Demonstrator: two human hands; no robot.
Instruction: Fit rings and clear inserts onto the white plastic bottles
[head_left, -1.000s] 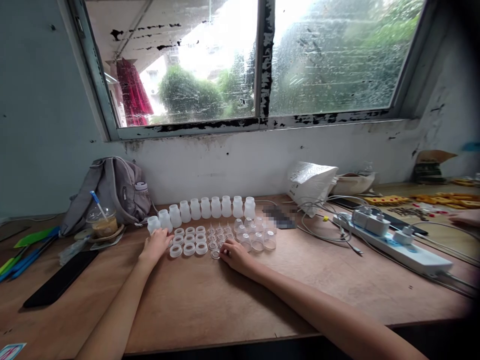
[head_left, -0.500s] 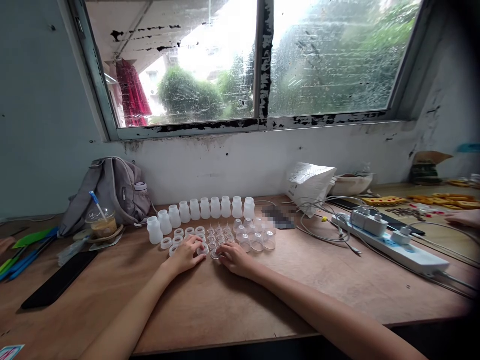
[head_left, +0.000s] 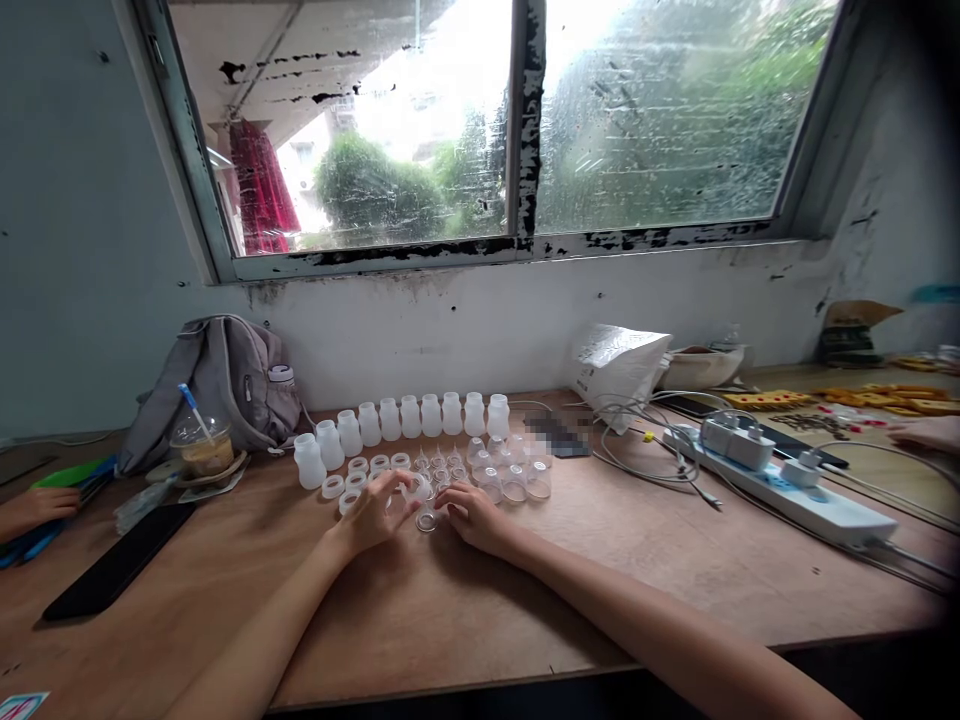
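Left hand: the left hand (head_left: 375,512) is partly closed, with a white ring (head_left: 415,488) pinched between thumb and fingers, above the tabletop.
Right hand: the right hand (head_left: 476,515) is half open, fingers loosely curled; whether its fingertips touch a clear part cannot be told.
Between the hands: a round clear piece (head_left: 426,521) lies flat on the table (head_left: 450,610), near the right fingertips.
Clear pointed parts: the clear pointed parts (head_left: 441,463) stand in rows at 12 o'clock from the hands.
White collars: the white collars (head_left: 357,483) lie in rows at 10 to 11 o'clock, partly hidden by the left hand.
Clear domes: the clear domes (head_left: 514,485) are grouped at 1 to 2 o'clock.
Bottles: the translucent white bottles (head_left: 409,418) stand upright in a curving line from 10 to 1 o'clock, beyond the smaller parts.
Left side: a drink cup (head_left: 202,445) and a grey backpack (head_left: 217,385) at 10; a black flat object (head_left: 120,562) and another person's hand (head_left: 39,508) at 9.
Right side: a white bag (head_left: 622,370) at 2; a power strip (head_left: 784,490) at 3.
Beyond: a window (head_left: 525,130) at 12.
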